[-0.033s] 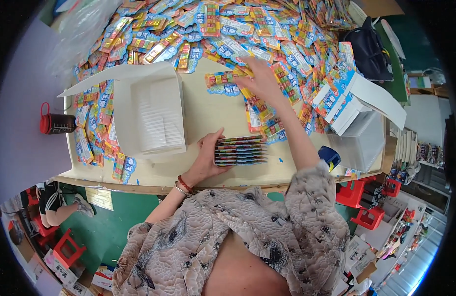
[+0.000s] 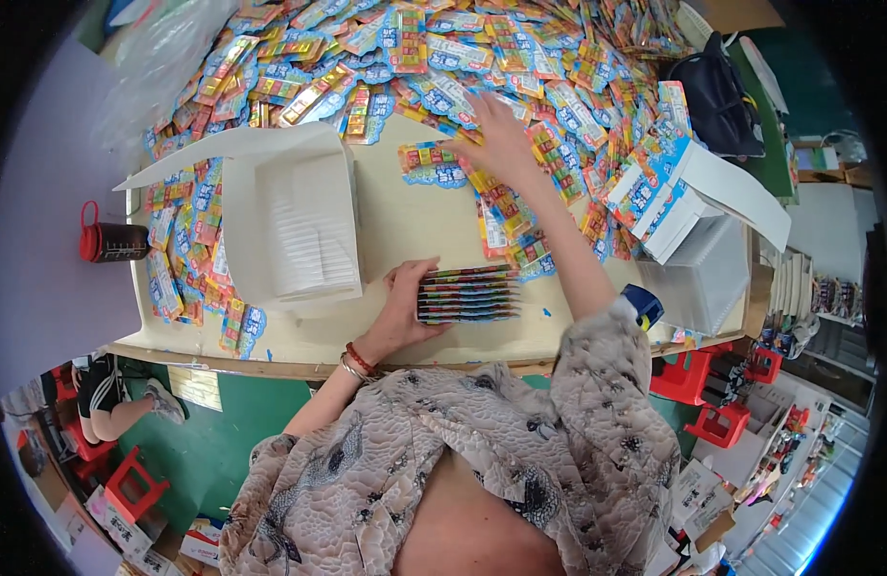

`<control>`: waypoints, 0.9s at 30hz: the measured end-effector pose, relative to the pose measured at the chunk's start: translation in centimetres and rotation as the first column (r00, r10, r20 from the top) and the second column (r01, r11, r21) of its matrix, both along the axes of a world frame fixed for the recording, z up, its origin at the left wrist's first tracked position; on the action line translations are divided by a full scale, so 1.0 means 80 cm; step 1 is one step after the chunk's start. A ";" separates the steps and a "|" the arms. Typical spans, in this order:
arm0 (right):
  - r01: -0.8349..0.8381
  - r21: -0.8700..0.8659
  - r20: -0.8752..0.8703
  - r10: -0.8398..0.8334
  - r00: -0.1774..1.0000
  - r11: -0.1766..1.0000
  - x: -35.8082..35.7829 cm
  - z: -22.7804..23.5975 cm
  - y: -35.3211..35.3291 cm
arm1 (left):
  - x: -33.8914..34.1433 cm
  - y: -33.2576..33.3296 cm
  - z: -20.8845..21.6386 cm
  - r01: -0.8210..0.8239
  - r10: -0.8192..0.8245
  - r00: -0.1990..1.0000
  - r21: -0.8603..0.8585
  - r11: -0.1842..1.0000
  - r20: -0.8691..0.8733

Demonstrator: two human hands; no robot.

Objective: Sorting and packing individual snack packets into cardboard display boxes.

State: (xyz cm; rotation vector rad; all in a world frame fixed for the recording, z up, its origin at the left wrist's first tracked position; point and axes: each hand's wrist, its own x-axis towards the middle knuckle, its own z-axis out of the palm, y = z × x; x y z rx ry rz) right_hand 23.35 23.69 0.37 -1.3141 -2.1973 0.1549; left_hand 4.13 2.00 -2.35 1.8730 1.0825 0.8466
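My left hand (image 2: 406, 305) is wrapped around one end of a neat stack of candy-like blister packs (image 2: 468, 295) near the table's front edge. The packs are lined up with their edges facing up. Farther out, my right hand (image 2: 506, 152) reaches over loose blister packs (image 2: 501, 204), its fingers spread with nothing visible in them. One blue-and-yellow blister pack (image 2: 430, 166) lies beside its thumb. Between my left arm and the pile at the left stands an open white box (image 2: 304, 206) with a ridged bottom.
A large heap of blister packs (image 2: 405, 40) covers the far table. At the right are a printed carton (image 2: 653, 197), clear plastic trays (image 2: 698, 278) and a dark blue roll (image 2: 641, 305). A red-lidded bottle (image 2: 112, 242) is at the left. Red stools (image 2: 136, 485) stand below the table (image 2: 395, 211).
My right hand has shifted slightly, and its fingers are a little more spread. My left hand and the stack have stayed put.
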 end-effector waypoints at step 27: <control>0.222 -0.432 -0.045 -0.266 0.963 0.874 0.100 -0.020 -0.110 | 0.010 0.006 -0.016 -0.009 -0.006 0.989 0.097 0.995 0.149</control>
